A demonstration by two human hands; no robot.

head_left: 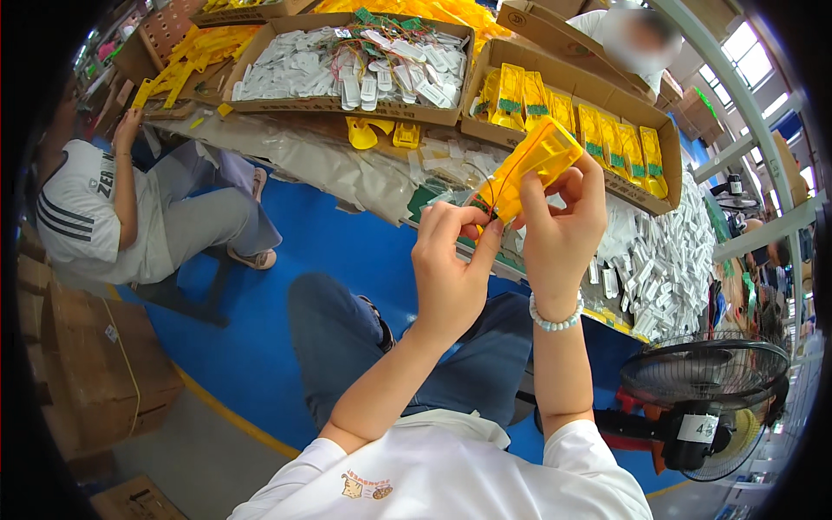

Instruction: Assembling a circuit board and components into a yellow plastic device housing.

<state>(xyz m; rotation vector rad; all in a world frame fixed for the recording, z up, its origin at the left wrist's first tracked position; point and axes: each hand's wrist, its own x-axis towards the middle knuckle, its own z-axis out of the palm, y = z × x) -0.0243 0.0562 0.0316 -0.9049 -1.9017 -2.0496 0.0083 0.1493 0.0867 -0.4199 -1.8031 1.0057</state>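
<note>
A yellow plastic housing (pixel 548 149) with thin dark wires along it is held up in front of me, above the table's near edge. My right hand (pixel 563 212) grips its upper side between thumb and fingers. At the lower end, the fingers of my left hand (pixel 455 256) are pinched together at the wires (pixel 490 195), by a bit of green circuit board. What exactly the left fingertips hold is partly hidden by them. Beyond the housing, a cardboard box (pixel 568 165) contains several similar yellow housings (pixel 511 87) with green boards at their ends.
A wide carton (pixel 347 111) of white plastic parts and wired boards stands at the back. Loose white parts (pixel 663 269) heap up at the right. A black fan (pixel 706 381) stands right of me. At the left sits a co-worker (pixel 95 208); another person (pixel 637 43) is at the far side.
</note>
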